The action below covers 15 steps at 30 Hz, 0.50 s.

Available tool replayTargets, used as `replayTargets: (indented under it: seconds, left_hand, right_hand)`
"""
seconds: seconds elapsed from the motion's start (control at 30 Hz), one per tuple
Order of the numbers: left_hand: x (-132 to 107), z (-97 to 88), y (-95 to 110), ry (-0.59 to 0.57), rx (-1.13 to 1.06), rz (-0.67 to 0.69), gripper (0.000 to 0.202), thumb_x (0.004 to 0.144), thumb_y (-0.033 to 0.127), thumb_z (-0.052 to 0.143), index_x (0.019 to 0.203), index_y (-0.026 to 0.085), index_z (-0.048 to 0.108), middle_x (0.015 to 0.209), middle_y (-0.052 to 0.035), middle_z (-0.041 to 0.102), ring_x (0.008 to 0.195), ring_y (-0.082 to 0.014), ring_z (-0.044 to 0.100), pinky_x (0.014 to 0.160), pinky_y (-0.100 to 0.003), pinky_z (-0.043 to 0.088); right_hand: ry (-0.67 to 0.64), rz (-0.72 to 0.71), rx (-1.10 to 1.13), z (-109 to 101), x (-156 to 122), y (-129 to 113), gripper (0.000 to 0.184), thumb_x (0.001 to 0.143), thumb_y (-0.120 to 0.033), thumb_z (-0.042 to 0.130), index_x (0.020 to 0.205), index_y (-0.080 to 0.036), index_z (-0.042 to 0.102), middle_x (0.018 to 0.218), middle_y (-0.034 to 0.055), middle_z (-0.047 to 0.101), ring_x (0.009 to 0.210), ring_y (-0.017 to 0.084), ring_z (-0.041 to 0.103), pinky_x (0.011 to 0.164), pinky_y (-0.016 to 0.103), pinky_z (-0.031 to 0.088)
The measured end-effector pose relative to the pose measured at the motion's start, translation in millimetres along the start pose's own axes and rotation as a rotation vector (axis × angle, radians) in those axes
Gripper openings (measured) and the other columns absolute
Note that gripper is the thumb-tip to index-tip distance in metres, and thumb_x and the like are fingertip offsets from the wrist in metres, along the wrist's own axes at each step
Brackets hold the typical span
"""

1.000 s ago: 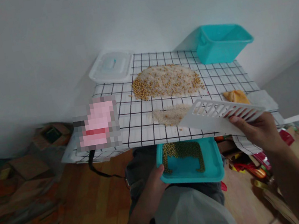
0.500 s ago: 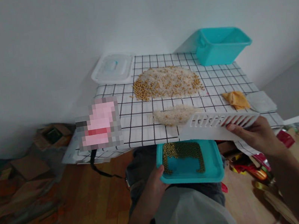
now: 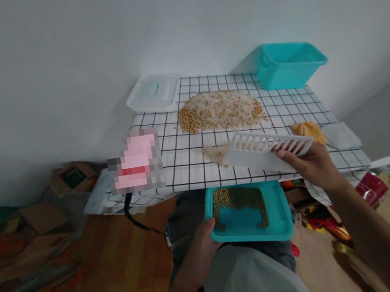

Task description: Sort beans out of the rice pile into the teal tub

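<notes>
My left hand [image 3: 204, 240] grips the left edge of a teal tray [image 3: 246, 237], which sits below the table's front edge at my lap. Round yellowish beans [image 3: 238, 196] lie along its back and sides. In my right hand [image 3: 311, 164] is a white slotted plastic panel [image 3: 258, 156], held by its right end on edge over the table front. It partly hides a small patch of pale grains [image 3: 214, 153]. Farther back lies a larger heap of pale grains mixed with beans [image 3: 224, 110], its left end mostly beans.
The table has a white grid-patterned cloth [image 3: 183, 165]. A teal bin [image 3: 288, 69] stands back right, a clear lidded container [image 3: 154, 93] back left. A yellow cloth [image 3: 309, 132] lies at right, a pixelated pink object [image 3: 136, 160] at left. Cardboard boxes [image 3: 44, 221] are on the floor.
My right hand has moved the slotted panel left and farther onto the table, now covering more of the small grain patch. My left hand still holds the tray.
</notes>
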<state>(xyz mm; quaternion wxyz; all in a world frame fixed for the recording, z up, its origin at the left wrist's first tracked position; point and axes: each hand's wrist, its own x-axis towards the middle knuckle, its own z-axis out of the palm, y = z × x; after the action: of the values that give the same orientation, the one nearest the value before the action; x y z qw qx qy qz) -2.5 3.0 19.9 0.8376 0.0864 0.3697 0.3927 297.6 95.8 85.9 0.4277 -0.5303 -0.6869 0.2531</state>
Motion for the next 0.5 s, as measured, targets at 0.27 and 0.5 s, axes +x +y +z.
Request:
replayTargets:
  seconds: [0.27,0.5]
  left_hand:
    - [1.0,-6.3,-1.3,0.017,0.032,0.017,0.047,0.088,0.038,0.062,0.128,0.014,0.064,0.129,-0.0108,0.071,0.142,-0.029,0.044,0.121,-0.047,0.031]
    - [1.6,-8.1,-2.2,0.02,0.035,0.013,0.042,0.091,0.035,0.058,0.127,0.015,0.065,0.127,-0.0101,0.072,0.141,-0.0279,0.045,0.121,-0.046,0.03]
  right_hand:
    - [0.034,0.005,-0.058,-9.7,-9.6,-2.6,0.014,0.086,-0.034,0.07,0.096,-0.027,0.077,0.092,0.001,0.077,0.082,0.021,0.072,0.07,0.032,0.06]
    - [-0.07,0.025,-0.046,-12.1,-16.4,-3.8,0.014,0.086,-0.033,0.07,0.098,-0.028,0.076,0.091,-0.001,0.077,0.079,0.02,0.072,0.066,0.029,0.059]
